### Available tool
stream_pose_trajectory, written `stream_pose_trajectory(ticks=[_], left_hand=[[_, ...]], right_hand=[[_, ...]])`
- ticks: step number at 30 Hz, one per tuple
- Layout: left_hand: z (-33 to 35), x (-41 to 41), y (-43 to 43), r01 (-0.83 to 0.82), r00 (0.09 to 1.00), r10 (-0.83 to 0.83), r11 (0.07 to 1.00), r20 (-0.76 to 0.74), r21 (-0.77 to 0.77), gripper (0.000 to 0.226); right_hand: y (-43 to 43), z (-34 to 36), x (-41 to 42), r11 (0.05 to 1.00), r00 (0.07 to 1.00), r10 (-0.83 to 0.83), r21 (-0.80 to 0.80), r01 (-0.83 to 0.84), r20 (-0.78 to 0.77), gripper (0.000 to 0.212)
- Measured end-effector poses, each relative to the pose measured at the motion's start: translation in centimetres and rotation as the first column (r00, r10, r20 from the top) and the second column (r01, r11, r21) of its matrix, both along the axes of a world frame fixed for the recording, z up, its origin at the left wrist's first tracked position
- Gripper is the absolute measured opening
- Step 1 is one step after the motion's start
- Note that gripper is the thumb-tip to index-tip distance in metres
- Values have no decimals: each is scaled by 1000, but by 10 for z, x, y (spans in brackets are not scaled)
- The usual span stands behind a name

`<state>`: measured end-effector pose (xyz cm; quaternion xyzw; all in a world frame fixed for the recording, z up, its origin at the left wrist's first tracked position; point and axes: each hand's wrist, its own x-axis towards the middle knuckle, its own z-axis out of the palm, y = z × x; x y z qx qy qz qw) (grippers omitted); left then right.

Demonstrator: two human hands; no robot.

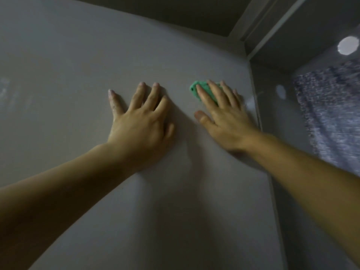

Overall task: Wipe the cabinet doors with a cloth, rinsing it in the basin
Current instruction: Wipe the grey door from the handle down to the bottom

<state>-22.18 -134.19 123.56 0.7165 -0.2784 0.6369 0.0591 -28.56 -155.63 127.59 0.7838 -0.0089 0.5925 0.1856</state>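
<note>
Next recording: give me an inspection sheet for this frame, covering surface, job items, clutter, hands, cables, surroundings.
Surface: grey cabinet door, faint smudges near its left edge.
Job's things: green cloth pressed flat on the door near its right edge; basin not in view.
Clutter: nothing seen.
Hands: left hand flat on the door, fingers spread, empty; right hand flat over the cloth, no closed grip.
Cables: nothing seen.
Surroundings: glossy panel to the right with light reflections; blue-white patterned fabric at far right.

Left hand point(139, 121) flat on cabinet door point(78, 55); right hand point(224, 115) beside, on cloth point(196, 89)
</note>
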Motion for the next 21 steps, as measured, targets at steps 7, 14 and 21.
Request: stream_pose_trajectory(ticks=[7,14,21], left_hand=[[-17,-1,21,108,994,-108,994,18,-4,74],[-54,16,42,-13,998,12,1000,65,4,65],[-51,21,49,-25,997,24,1000,69,18,64]], right_hand=[[41,63,9,988,999,3,153,-11,48,66],[46,24,14,994,999,-52,-98,53,9,70],[59,17,16,994,1000,4,-107,-5,-8,78]])
